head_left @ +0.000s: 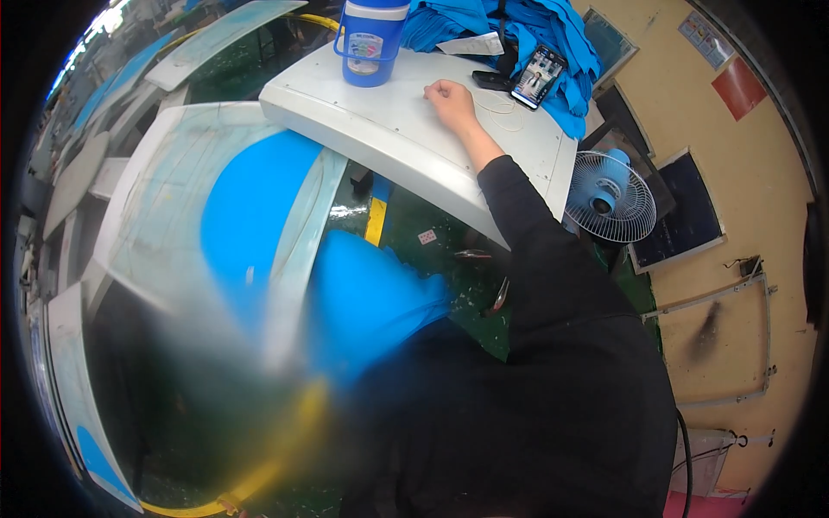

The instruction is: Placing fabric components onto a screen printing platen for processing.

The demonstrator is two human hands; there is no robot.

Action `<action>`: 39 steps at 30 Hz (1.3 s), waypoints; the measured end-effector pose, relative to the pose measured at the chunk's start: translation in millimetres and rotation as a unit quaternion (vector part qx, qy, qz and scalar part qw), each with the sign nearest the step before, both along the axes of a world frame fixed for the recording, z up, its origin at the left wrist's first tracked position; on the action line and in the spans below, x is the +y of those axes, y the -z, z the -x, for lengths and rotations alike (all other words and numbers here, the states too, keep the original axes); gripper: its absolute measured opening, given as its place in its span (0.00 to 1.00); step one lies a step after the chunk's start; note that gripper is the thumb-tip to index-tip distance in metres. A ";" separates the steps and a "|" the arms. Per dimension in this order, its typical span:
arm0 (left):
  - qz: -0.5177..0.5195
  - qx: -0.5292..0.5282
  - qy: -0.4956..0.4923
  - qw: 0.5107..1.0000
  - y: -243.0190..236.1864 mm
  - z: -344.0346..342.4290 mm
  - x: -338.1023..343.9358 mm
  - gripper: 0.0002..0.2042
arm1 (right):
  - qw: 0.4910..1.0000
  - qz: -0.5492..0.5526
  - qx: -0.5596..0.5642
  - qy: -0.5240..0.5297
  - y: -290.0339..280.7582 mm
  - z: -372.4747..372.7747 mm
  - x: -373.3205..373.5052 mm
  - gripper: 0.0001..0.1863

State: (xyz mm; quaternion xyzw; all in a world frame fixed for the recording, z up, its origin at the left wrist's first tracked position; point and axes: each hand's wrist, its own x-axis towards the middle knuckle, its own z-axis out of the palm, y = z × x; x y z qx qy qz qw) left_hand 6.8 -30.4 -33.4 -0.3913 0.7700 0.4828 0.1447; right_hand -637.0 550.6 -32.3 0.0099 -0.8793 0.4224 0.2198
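My right hand (pixel 452 103) rests on the white tabletop (pixel 414 121) with its fingers curled in, and nothing shows in them. Just right of it lie a thin pale cord (pixel 505 110), a small black case (pixel 492 81) and a phone (pixel 539 78) with its screen lit. A blue water jug (pixel 371 43) with a handle stands to the hand's left. My left hand is out of view. Blue fabric (pixel 371 298) drapes by my dark clothing, and a blue piece (pixel 255 207) lies on a pale board (pixel 155 198).
A heap of blue cloth (pixel 570 22) covers the table's far right corner. Beside the table stands a fan (pixel 611 197). Two small metal tools (pixel 501 294) and a playing card (pixel 427 236) lie on the green floor. A blurred patch hides much of the lower left.
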 end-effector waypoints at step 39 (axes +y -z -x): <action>0.087 0.050 -0.022 0.995 -17.4 20.6 36.7 0.15 | 0.982 -0.175 0.061 0.027 31.0 77.2 -26.1 0.12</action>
